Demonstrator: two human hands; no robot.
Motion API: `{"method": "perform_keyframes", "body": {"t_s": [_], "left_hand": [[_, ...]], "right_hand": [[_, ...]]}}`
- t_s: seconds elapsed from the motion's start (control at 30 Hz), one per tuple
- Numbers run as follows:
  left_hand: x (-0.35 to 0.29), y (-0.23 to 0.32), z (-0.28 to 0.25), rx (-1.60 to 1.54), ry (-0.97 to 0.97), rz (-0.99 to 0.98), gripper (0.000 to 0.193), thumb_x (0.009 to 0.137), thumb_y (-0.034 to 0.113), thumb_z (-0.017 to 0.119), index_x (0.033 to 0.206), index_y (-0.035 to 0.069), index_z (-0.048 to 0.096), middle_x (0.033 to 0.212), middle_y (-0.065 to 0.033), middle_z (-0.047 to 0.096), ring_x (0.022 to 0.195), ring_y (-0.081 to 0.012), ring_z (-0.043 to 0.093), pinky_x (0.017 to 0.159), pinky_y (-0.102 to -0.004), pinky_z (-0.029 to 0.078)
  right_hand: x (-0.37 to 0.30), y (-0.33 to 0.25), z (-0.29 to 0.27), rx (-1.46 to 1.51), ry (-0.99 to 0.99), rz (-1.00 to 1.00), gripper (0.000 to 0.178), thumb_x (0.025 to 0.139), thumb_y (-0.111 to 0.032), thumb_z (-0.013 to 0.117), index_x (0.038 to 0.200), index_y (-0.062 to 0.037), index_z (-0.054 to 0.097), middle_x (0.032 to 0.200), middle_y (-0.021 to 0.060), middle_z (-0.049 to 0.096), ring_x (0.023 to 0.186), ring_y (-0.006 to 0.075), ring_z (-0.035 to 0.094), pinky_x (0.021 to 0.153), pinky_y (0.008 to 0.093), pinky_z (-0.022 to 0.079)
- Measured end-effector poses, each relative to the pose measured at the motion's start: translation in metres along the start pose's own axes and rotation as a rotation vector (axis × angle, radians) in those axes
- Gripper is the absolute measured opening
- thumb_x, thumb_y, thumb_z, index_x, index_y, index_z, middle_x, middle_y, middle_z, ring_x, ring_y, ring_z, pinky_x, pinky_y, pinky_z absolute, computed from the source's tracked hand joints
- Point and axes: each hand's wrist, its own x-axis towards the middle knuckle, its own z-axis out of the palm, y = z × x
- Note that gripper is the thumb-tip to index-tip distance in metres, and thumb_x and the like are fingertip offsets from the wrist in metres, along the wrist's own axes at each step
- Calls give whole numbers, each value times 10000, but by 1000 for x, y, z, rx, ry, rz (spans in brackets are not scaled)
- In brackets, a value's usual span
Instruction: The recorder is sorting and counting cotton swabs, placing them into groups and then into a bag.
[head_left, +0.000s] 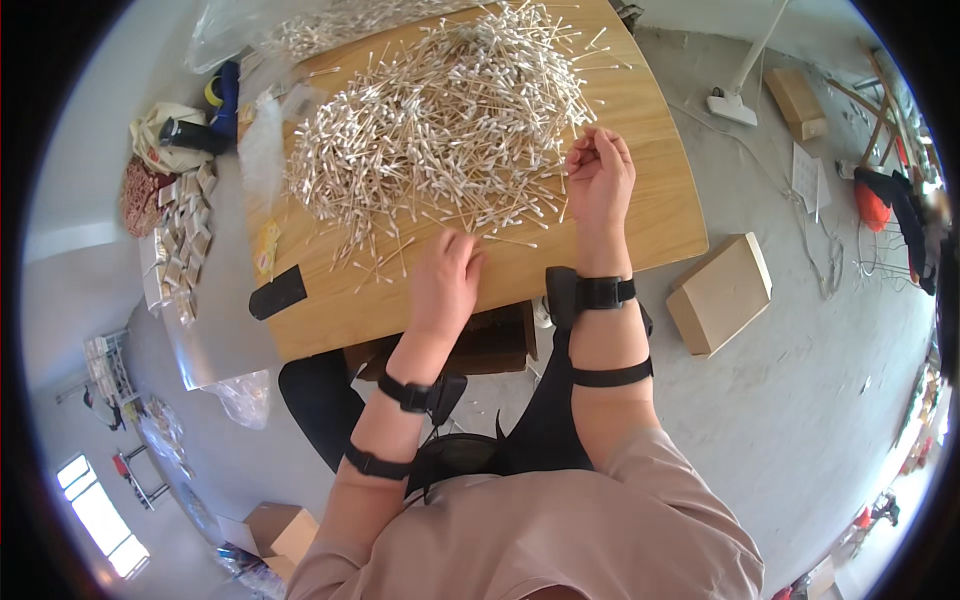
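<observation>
One wooden table (640,215), bearing one large heap of cotton swabs (440,120), far too many to count singly. Two hands: left hand (445,280) and right hand (598,175). Four black straps on the forearms, two per arm, each wrist strap (607,292) carrying one small black device. One black flat object (277,292) at the table's left edge. One clear plastic bag (250,30) at the far left corner. Small packets (185,250) in a loose spread left of the table, number unclear. Two cardboard boxes on the floor at right, one large (720,292), one smaller (797,102).
</observation>
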Motion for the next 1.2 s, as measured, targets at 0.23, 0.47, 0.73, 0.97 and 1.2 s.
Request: {"method": "perform_keyframes", "body": {"t_s": [0.23,0.47,0.73,0.97,1.2], "left_hand": [[29,-15,23,82,42,14,106,744,69,717,781,51,620,786,-88,589,767,-296,587,649,-398,474],[28,-19,-1,128,119,20,83,770,66,714,775,44,634,784,-86,590,709,-267,595,613,-360,475],[58,16,-12,-174,202,-88,116,827,91,693,870,8,623,840,-103,608,681,-211,573,624,-319,471],[47,-2,20,112,173,123,156,821,57,652,976,44,647,951,-104,605,868,-307,581,763,-392,466],[6,-28,20,196,106,163,259,721,-20,644,967,57,655,1024,-91,604,936,-303,582,812,-406,456]], "right_hand": [[2,5,13,-42,-23,57,107,936,-114,543,895,-21,575,754,60,609,599,133,576,532,239,439],[2,1,11,-113,-102,127,127,943,-104,530,908,4,586,793,92,615,687,155,604,610,261,494],[-23,19,29,-18,-299,558,237,994,-190,452,1041,12,568,966,161,648,844,259,655,770,362,543],[4,12,15,79,-97,590,177,985,-180,464,956,-26,545,735,52,569,599,170,578,493,261,458],[8,-5,17,-106,-12,396,142,953,-149,533,894,-21,548,677,49,547,438,91,391,394,226,255]]}}
